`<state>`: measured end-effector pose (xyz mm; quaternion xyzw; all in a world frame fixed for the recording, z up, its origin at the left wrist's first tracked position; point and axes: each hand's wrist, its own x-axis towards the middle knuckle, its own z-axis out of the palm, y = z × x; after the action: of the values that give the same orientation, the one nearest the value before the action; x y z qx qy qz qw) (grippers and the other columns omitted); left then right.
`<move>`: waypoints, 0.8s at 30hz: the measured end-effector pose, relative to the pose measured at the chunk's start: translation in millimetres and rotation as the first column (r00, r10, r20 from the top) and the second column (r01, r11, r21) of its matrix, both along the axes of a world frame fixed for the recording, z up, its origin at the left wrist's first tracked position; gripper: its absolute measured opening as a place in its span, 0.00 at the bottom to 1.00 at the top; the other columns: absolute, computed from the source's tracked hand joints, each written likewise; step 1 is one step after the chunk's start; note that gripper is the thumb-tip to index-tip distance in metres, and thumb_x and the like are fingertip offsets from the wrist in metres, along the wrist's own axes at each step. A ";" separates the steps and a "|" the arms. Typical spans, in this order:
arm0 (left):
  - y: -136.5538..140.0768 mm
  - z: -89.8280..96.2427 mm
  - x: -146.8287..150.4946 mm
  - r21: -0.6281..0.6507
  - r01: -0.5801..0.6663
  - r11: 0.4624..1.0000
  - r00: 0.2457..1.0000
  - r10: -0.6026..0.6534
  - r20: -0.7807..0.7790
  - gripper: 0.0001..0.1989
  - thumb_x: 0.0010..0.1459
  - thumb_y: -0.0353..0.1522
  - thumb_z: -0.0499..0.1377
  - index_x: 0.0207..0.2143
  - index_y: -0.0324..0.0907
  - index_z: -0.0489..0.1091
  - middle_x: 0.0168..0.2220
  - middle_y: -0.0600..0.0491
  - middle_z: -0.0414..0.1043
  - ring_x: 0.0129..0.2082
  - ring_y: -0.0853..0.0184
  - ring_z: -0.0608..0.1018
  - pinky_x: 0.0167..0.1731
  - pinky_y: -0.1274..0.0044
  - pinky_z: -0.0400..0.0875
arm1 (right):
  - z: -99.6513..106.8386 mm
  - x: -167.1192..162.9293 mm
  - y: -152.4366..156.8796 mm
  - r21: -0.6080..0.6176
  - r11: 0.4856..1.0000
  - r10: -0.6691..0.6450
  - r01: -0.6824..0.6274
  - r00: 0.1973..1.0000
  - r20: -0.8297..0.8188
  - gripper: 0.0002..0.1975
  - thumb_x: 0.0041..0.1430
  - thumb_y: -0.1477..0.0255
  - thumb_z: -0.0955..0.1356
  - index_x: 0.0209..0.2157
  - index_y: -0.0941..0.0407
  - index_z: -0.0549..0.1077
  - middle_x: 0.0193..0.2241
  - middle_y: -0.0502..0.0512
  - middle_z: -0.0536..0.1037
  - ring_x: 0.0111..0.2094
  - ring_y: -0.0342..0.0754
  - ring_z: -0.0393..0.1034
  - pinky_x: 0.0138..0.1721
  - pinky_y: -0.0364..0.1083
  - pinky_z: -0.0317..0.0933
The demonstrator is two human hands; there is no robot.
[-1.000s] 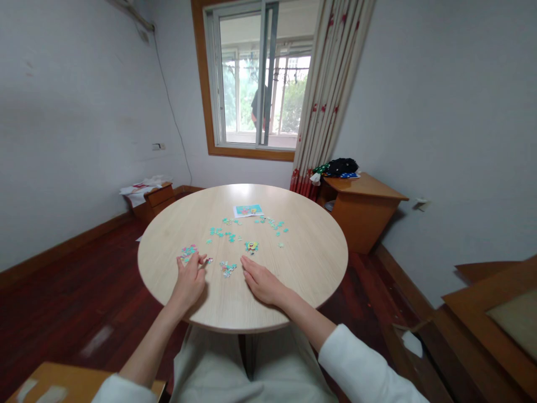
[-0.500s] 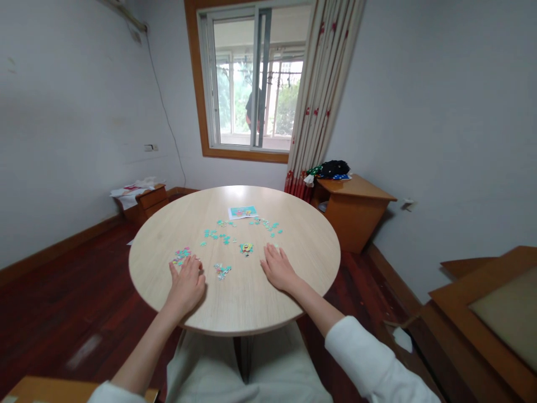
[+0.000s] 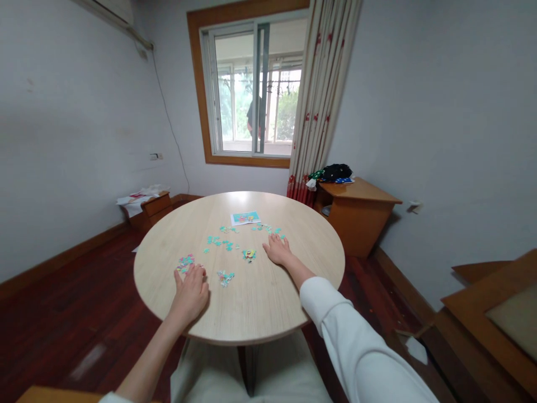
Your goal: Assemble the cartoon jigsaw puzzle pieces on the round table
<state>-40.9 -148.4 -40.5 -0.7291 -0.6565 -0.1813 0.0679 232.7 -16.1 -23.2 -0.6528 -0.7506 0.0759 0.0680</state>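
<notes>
Jigsaw pieces lie in loose groups on a round pale wooden table. My left hand rests at the left, thumb apart and fingers a little bent, at the near edge of a pink and teal pile of pieces. Reaching forward, my right hand lies palm down with fingers stretched, beside the teal pieces at the far right. A joined yellow cartoon figure sits between the hands. Closer to me is a small teal and pink cluster. What lies under the right fingers is hidden.
A picture sheet lies flat beyond the pieces. More teal pieces are scattered left of centre. A wooden cabinet with cloths stands at the back right, below a curtain. Through the window, a person is partly visible.
My right hand has slid forward toward the far right pieces, its sleeve now over the table's edge. My left hand stays by its pile. The view has tilted up slightly.
</notes>
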 end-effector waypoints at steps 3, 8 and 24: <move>0.3 0.3 -0.1 -0.016 0.001 1.000 1.000 -0.001 0.017 0.18 0.58 0.25 0.41 0.46 0.33 0.64 0.54 0.35 0.66 0.60 0.50 0.63 0.58 0.45 0.44 | -2.2 4.5 6.3 0.005 0.999 -0.033 0.033 0.999 -0.001 0.31 0.67 0.62 0.49 0.65 0.67 0.49 0.66 0.66 0.47 0.67 0.52 0.39 0.64 0.56 0.32; 0.6 0.6 1.2 -0.042 0.002 0.999 0.998 0.000 0.061 0.19 0.58 0.26 0.41 0.47 0.33 0.64 0.55 0.35 0.66 0.60 0.51 0.64 0.58 0.45 0.42 | -4.7 13.1 8.8 0.030 0.990 -0.138 0.137 0.990 0.021 0.31 0.67 0.65 0.48 0.64 0.70 0.51 0.66 0.70 0.48 0.67 0.56 0.40 0.63 0.59 0.34; 0.7 3.6 5.4 -0.070 -0.015 0.997 0.998 0.019 0.059 0.23 0.57 0.26 0.42 0.53 0.32 0.62 0.58 0.35 0.63 0.61 0.52 0.63 0.59 0.47 0.41 | 0.8 -5.1 36.7 0.022 1.000 -0.013 0.011 0.996 0.086 0.32 0.67 0.62 0.50 0.66 0.67 0.46 0.67 0.67 0.43 0.68 0.52 0.33 0.64 0.58 0.23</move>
<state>-35.5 -147.7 -36.9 -0.7197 -0.6703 -0.1792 0.0245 227.6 20.6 -22.4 -0.6591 -0.7498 0.0393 0.0428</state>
